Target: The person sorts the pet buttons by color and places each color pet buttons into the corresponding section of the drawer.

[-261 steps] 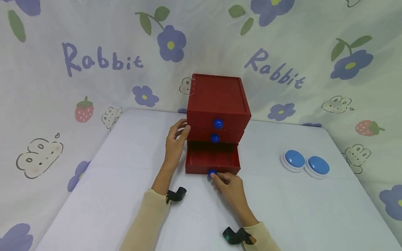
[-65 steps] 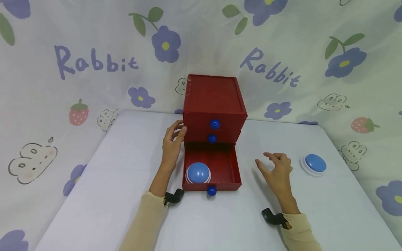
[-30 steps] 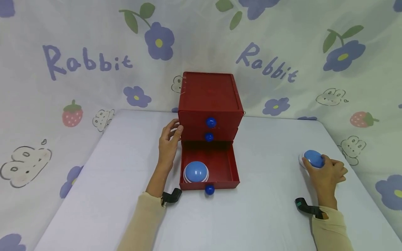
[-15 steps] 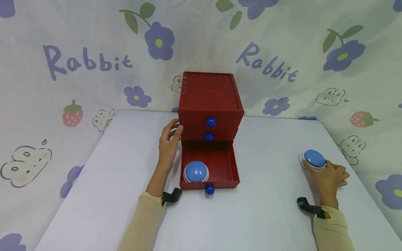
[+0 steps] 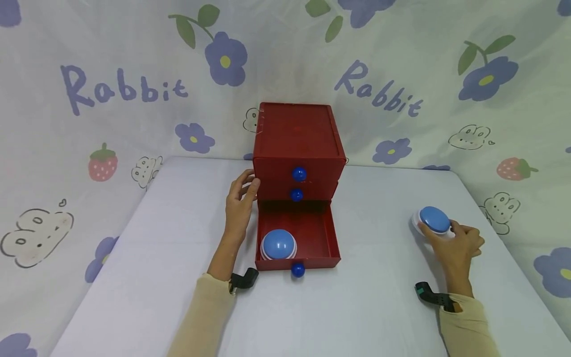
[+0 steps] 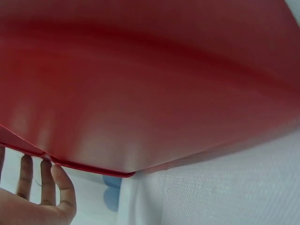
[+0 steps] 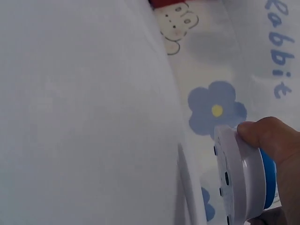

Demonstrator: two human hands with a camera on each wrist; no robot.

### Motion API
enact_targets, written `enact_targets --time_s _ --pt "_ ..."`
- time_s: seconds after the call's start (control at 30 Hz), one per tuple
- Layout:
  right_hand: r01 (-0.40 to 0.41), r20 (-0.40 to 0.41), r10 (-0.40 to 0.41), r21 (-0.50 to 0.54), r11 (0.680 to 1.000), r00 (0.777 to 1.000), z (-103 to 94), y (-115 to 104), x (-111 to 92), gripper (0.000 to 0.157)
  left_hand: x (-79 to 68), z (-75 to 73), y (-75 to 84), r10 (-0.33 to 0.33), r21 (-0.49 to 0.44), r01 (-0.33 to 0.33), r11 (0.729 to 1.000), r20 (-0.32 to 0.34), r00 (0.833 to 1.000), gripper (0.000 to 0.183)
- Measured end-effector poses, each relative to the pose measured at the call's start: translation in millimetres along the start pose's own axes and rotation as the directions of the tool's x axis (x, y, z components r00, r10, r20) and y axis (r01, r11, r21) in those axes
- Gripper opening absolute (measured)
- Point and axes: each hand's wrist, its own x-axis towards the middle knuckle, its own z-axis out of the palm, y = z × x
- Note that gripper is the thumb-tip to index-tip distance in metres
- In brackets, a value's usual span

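A red drawer cabinet (image 5: pixel 300 130) with blue ball knobs stands on the table, its bottom drawer (image 5: pixel 314 243) pulled out. In that drawer, at the front left, sits a round blue push button (image 5: pixel 278 244) with a white base. My left hand (image 5: pixel 241 201) rests its fingertips against the cabinet's left side; the left wrist view shows the fingers (image 6: pixel 47 185) at the red edge. Over on the right, my right hand (image 5: pixel 452 245) pinches a second push button (image 5: pixel 434 219) between thumb and fingers. The right wrist view shows this button raised off the tabletop, its white underside visible.
A white cloth covers the table (image 5: pixel 366 297). Behind it hangs a curtain (image 5: pixel 285 54) printed with flowers, rabbits and strawberries. The cabinet stands near the table's back edge. A blue knob (image 5: pixel 298 270) sticks out from the open drawer's front.
Earlier, the drawer was pulled out further and one push button came to lie in it. My right hand has since grasped the other button, lifting it slightly leftward. My left hand stays put.
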Motion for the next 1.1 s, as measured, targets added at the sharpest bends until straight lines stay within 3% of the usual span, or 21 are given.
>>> enact_targets --time_s 0.4,0.67,1.1 --pt "0.224 0.032 -0.226 0.049 0.973 0.974 18.9 -39.2 -37.4 0.089 -0.2 0.1 -0.3 0.009 -0.003 -0.009 1.000 0.005 1.000 0.050" --pt "0.310 0.077 -0.317 0.093 0.946 0.945 31.8 -59.5 -62.3 0.080 -0.1 0.8 0.1 0.004 0.001 -0.005 1.000 0.003 1.000 0.051" --pt "0.440 0.082 -0.459 0.174 0.881 0.885 52.3 -81.0 -91.1 0.070 0.4 -0.1 -0.4 0.013 -0.007 -0.013 1.000 0.005 1.000 0.049"
